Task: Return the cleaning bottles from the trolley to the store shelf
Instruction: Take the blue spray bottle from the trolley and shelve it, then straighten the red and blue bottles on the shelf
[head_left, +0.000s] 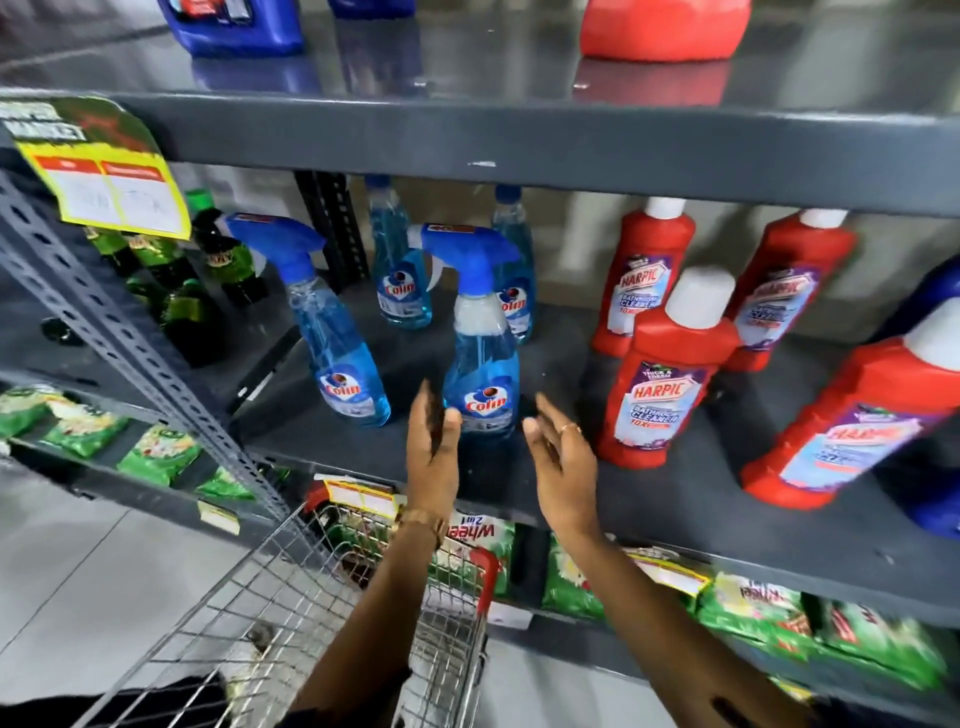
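Observation:
A blue Colin spray bottle (482, 364) stands upright near the front of the grey middle shelf (675, 499). My left hand (434, 447) is just left of its base, fingers apart, thumb close to the label. My right hand (561, 462) hovers open to the right of it, not touching. A second spray bottle (332, 343) leans to its left, and two more Colin bottles (400, 280) stand behind. The wire trolley (291, 613) sits below my arms; no bottle shows inside it.
Several red Harpic bottles (665, 384) stand on the right of the same shelf. Dark green bottles (208, 265) are at the back left. Green detergent packs (753, 608) fill the shelf below. A yellow price tag (114, 182) hangs from the upper shelf edge.

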